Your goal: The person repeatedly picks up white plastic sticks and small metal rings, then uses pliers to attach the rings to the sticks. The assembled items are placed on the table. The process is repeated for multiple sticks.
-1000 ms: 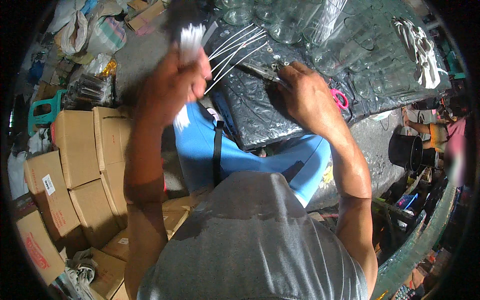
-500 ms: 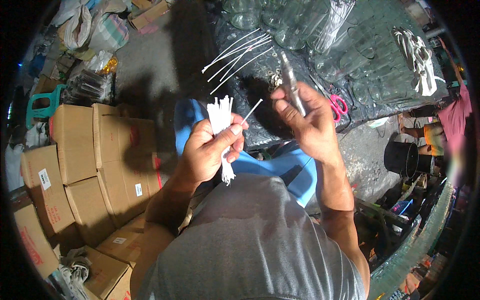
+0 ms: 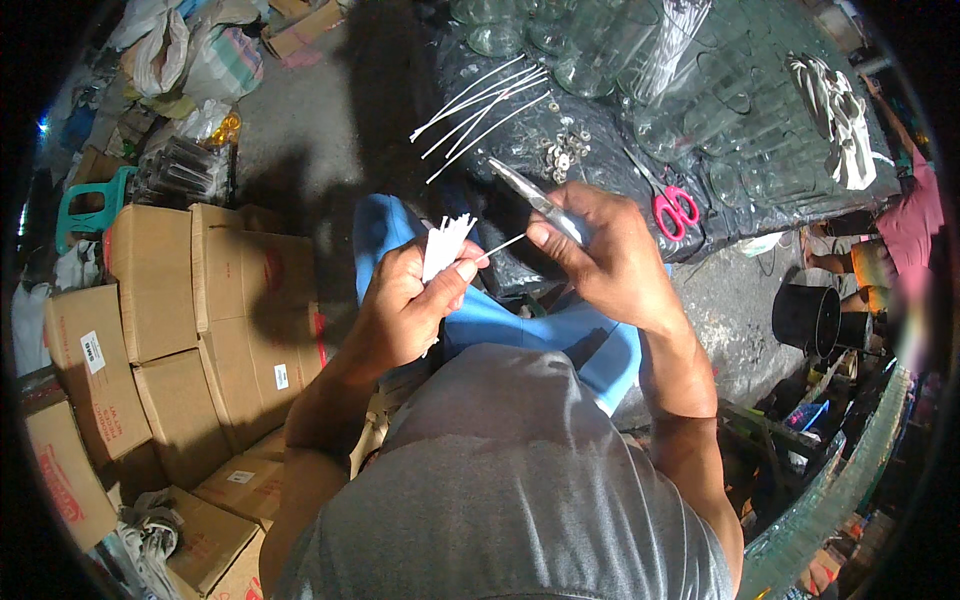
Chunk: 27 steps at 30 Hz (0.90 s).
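Cluttered workshop floor here, with a tabletop (image 3: 612, 158) wrapped in black plastic running across the top of the frame. Closest to the viewer is the person's grey shirt (image 3: 500, 450), then blue trousers (image 3: 535, 320) just past it. The two hands are apart, near mid-frame. Left hand (image 3: 405, 310) is clamped on a bundle of white strands (image 3: 446, 247), plus one single strand (image 3: 503, 246) sticking out toward the right. Right hand (image 3: 615, 258) is wrapped round some metal pliers (image 3: 520, 183), tips toward upper left. That single strand reaches the right fingertips, but I can't tell if they're pinching it. Off to the left, stacked cardboard boxes (image 3: 155, 280). Further up the tabletop: a little heap of washers (image 3: 567, 152), pink-handled scissors (image 3: 672, 212) right beside it-ish, and loose white strands (image 3: 480, 108) fanned out at top centre. Past those, a crowd of glass jars (image 3: 612, 50), upper right. Far right edge, somebody in pink (image 3: 910, 215).
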Available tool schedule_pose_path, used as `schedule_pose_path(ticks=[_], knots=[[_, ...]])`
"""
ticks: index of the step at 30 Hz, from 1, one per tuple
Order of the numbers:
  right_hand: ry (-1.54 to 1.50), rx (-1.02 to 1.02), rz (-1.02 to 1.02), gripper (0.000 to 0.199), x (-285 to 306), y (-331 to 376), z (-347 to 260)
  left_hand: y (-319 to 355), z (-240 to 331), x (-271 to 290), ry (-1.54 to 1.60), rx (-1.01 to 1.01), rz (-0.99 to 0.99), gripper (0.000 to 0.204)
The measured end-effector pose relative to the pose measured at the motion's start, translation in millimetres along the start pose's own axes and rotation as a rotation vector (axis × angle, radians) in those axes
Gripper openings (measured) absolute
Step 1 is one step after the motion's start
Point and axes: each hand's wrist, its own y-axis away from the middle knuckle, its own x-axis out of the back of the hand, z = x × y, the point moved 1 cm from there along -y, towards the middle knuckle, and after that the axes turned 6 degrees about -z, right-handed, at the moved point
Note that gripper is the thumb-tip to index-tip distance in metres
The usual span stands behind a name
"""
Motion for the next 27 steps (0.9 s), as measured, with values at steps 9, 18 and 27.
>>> schedule_pose_path(ticks=[9, 18, 27], knots=[[0.204, -0.030, -0.022, 0.018, 27.6, -1.6, -8.5, 18.3, 0.1, 40.9, -0.470, 0.129, -0.013, 0.024], [0.090, 0.044, -0.264, 0.017, 13.8, -10.2, -19.3, 14.7, 39.8, 25.9, -0.686, -0.167, 0.249, 0.021], [-0.087, 0.032, -0.191, 0.017, -6.2, -8.8, -15.6, 0.0, 20.6, -10.4, -0.282, -0.156, 0.136, 0.014]])
